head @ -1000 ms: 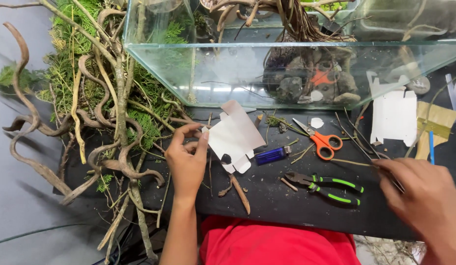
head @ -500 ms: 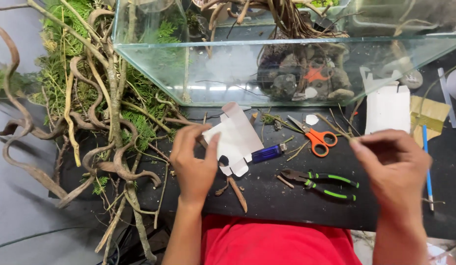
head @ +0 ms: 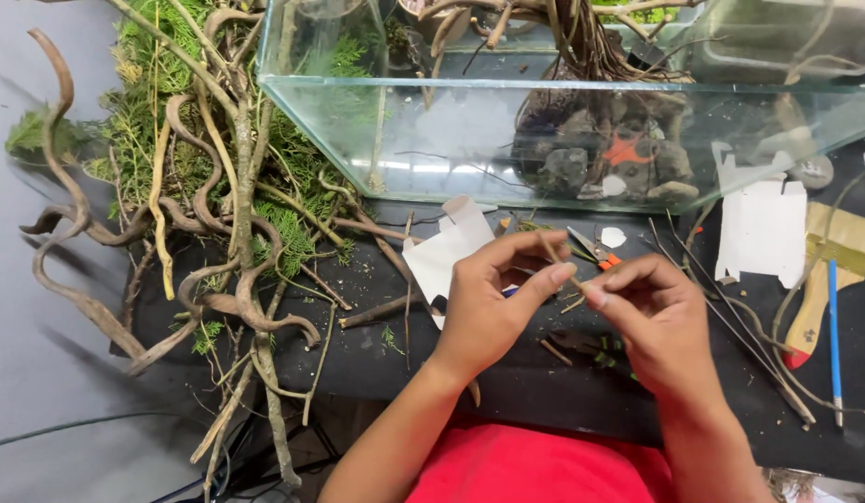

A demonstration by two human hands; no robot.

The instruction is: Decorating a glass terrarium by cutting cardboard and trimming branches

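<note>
Hands had been brought together over the middle of the black mat point(head: 376, 354), where a second earlier they were well apart: the right hand point(head: 660, 321) was then low at the right edge, and the left hand point(head: 488, 307) lay beside the white card pieces point(head: 446, 251). A thin twig point(head: 555, 261) was now pinched between the fingertips of both hands, the left thumb and forefinger pressed on its lower part, the right fingertips closed just beside them. The twig was held above the green-handled pliers point(head: 591, 346) and the orange-handled scissors point(head: 595, 253), which were partly hidden by the hands. The glass tank point(head: 563, 140) and the tangle of driftwood and moss point(head: 218, 205) were left untouched. The change was judged as a shift to fine two-handed work on the twig.
</note>
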